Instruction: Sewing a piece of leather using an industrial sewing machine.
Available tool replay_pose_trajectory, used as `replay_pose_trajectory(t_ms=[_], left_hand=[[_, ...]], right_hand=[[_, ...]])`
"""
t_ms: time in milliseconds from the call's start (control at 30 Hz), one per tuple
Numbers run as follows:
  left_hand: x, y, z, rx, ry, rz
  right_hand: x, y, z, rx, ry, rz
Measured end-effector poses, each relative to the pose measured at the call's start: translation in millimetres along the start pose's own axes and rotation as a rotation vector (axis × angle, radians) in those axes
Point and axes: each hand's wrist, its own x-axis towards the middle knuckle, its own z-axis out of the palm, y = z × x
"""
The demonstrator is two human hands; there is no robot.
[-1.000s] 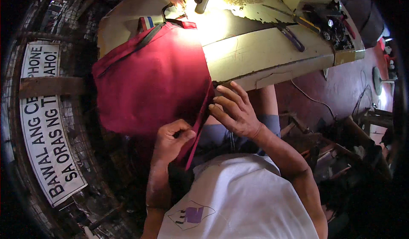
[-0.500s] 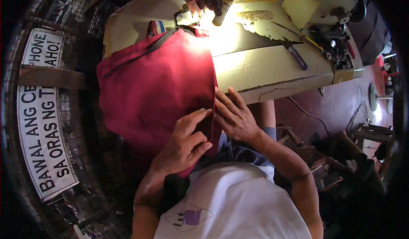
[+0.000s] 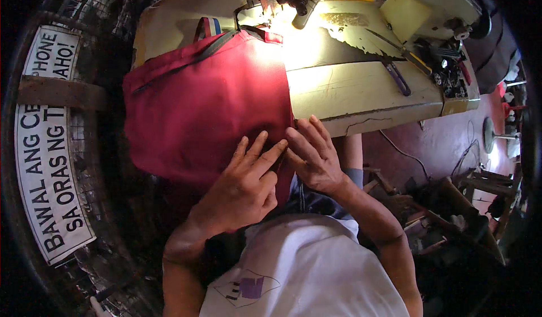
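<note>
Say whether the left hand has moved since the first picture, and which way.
Yes. Judged against the front edge of the table, the left hand has moved forward, closer to that edge, its fingers now spread over the red cloth.

My pale worktable (image 3: 355, 94), seen from above.
It bears a sewing machine (image 3: 437, 0), red cloth (image 3: 209, 102) overhanging the edge nearest me and, at right, purple-handled snips (image 3: 398, 80), a yellow-handled tool (image 3: 416, 62) and small dark parts (image 3: 449, 71).
</note>
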Motion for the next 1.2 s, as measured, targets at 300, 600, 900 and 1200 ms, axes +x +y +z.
replay_pose_trajectory(t_ms=[300,600,900,1200], left_hand=[[39,-60,-4,0.191,0.206,-0.121],[32,-120,3,0.465,0.383,-0.318],[47,-119,-20,0.419,0.346,-0.245],[138,-118,-9,0.43,0.523,0.15]], right_hand=[[5,1,-6,0.056,-0.061,-0.032],[11,2,-17,0.096,-0.144,-0.015],[18,4,-29,0.068,-0.3,-0.022],[25,1,-33,0.049,-0.346,-0.014]])
